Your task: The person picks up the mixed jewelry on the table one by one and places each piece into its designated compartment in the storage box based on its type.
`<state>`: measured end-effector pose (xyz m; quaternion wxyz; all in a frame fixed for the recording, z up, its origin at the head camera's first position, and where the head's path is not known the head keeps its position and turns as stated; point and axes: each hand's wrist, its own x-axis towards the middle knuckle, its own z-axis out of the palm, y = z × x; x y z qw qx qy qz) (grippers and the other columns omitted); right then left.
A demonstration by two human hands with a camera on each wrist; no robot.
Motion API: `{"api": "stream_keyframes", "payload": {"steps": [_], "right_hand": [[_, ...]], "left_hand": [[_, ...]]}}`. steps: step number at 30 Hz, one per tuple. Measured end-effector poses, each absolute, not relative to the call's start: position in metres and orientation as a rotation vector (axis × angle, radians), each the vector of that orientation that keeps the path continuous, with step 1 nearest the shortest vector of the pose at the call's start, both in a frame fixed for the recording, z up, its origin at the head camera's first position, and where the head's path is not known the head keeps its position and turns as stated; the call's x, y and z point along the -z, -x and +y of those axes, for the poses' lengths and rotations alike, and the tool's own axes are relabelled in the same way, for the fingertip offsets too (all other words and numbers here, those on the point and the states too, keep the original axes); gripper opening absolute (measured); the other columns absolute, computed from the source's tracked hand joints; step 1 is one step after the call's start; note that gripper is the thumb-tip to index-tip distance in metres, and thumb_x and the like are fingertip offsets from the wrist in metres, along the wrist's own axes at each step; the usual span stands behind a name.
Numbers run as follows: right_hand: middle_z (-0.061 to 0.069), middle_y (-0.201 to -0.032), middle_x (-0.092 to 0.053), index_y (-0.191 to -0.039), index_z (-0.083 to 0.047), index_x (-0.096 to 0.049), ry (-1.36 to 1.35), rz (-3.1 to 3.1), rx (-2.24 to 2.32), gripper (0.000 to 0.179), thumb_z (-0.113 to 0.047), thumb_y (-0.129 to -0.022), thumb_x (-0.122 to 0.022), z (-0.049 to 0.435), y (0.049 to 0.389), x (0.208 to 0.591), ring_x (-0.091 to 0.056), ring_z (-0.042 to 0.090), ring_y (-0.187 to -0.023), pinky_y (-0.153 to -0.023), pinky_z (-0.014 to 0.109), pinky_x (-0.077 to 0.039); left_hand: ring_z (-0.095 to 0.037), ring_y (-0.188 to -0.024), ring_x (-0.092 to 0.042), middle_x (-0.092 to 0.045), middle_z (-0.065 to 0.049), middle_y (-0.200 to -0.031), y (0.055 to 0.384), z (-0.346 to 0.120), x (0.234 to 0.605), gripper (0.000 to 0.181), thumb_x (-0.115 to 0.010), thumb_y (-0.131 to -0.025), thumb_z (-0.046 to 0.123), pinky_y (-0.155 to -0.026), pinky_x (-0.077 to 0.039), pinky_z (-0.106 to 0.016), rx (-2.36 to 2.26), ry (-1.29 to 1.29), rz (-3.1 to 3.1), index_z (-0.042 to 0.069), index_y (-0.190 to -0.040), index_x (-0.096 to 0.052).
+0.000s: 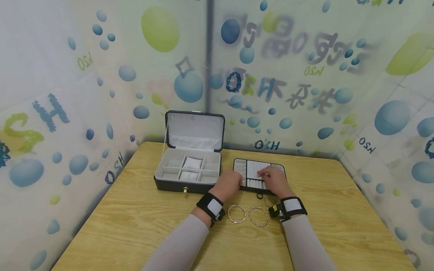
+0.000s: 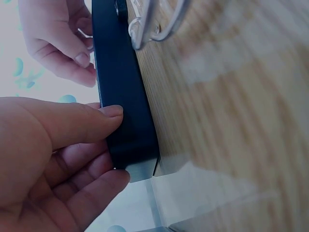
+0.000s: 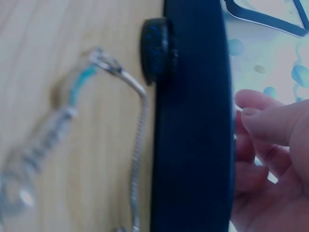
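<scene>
The left hand (image 1: 230, 184) grips the near left corner of a shallow rectangular tray with black outer walls and a white lining (image 1: 258, 168); its thumb presses the front wall and its curled fingers reach round the end. The tray lies on a pale wood-grained table (image 1: 322, 210), to the right of an open black jewellery box with a light lining (image 1: 200, 187).

The right hand (image 1: 275, 180) is above the tray, beside its dotted white panel, with fingers bent and thumb and index fingertips close together; whether it pinches anything small cannot be told. White padded rolls (image 1: 254, 183) line the tray's near side.

A dark round ring (image 3: 157, 53) is just beside the tray's near wall. Close to it on the table lies a thin silver-coloured chain with a turquoise part (image 3: 138, 145). Nearer the person, 2 round metallic bangles lie side by side, a left bangle (image 1: 236, 223) and a right bangle (image 1: 260, 226), apart from each other.

The box's lid (image 1: 195, 131) stands raised; of its 6 compartments, the 2 middle ones hold white cushions (image 1: 192, 163).
</scene>
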<state>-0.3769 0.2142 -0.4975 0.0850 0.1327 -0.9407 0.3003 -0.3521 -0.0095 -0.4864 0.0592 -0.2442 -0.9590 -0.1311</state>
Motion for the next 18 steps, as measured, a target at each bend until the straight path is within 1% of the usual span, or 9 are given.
{"api": "stream_keyframes", "payload": {"steps": [3, 6, 10, 12, 18], "right_hand": [[0.015, -0.123, -0.076, -0.119, -0.006, -0.08, -0.38, -2.81, -0.958, 0.022, -0.007, -0.104, -0.064, 0.222, 0.377, 0.497, -0.07, 0.031, -0.107, -0.092, 0.05, -0.058], [0.017, -0.125, -0.075, -0.121, -0.005, -0.079, -0.361, -2.794, -1.004, 0.022, -0.008, -0.105, -0.064, 0.228, 0.377, 0.492, -0.069, 0.029, -0.1, -0.085, 0.047, -0.057], [0.014, -0.121, -0.077, -0.121, -0.008, -0.079, -0.305, -2.786, -1.034, 0.021, -0.011, -0.104, -0.067, 0.233, 0.377, 0.486, -0.068, 0.026, -0.096, -0.082, 0.041, -0.056], [0.012, -0.119, -0.078, -0.12, -0.009, -0.079, -0.29, -2.793, -1.044, 0.021, -0.014, -0.104, -0.068, 0.234, 0.377, 0.482, -0.068, 0.025, -0.096, -0.081, 0.039, -0.057], [0.01, -0.113, -0.077, -0.116, -0.009, -0.08, -0.299, -2.851, -1.044, 0.018, -0.016, -0.102, -0.07, 0.236, 0.37, 0.468, -0.066, 0.024, -0.093, -0.075, 0.034, -0.055]], "left_hand": [[-0.014, -0.088, -0.07, -0.08, 0.001, -0.097, 0.352, -0.008, 0.487, 0.02, -0.067, -0.098, 0.004, -0.078, -0.058, -0.027, 0.408, 0.732, -2.911, 0.014, -0.096, -0.083], [-0.015, -0.089, -0.071, -0.08, 0.001, -0.097, 0.351, -0.009, 0.487, 0.02, -0.067, -0.097, 0.003, -0.078, -0.058, -0.027, 0.419, 0.736, -2.896, 0.014, -0.095, -0.083], [-0.015, -0.089, -0.072, -0.08, 0.001, -0.096, 0.352, -0.011, 0.488, 0.018, -0.069, -0.096, 0.003, -0.078, -0.059, -0.028, 0.415, 0.744, -2.876, 0.014, -0.094, -0.083], [-0.015, -0.087, -0.071, -0.08, 0.001, -0.095, 0.353, -0.011, 0.489, 0.018, -0.069, -0.095, 0.003, -0.077, -0.058, -0.028, 0.412, 0.742, -2.87, 0.014, -0.093, -0.083], [-0.015, -0.084, -0.069, -0.079, 0.0, -0.093, 0.354, -0.01, 0.489, 0.019, -0.068, -0.096, 0.002, -0.076, -0.058, -0.028, 0.425, 0.759, -2.867, 0.014, -0.091, -0.082]]}}
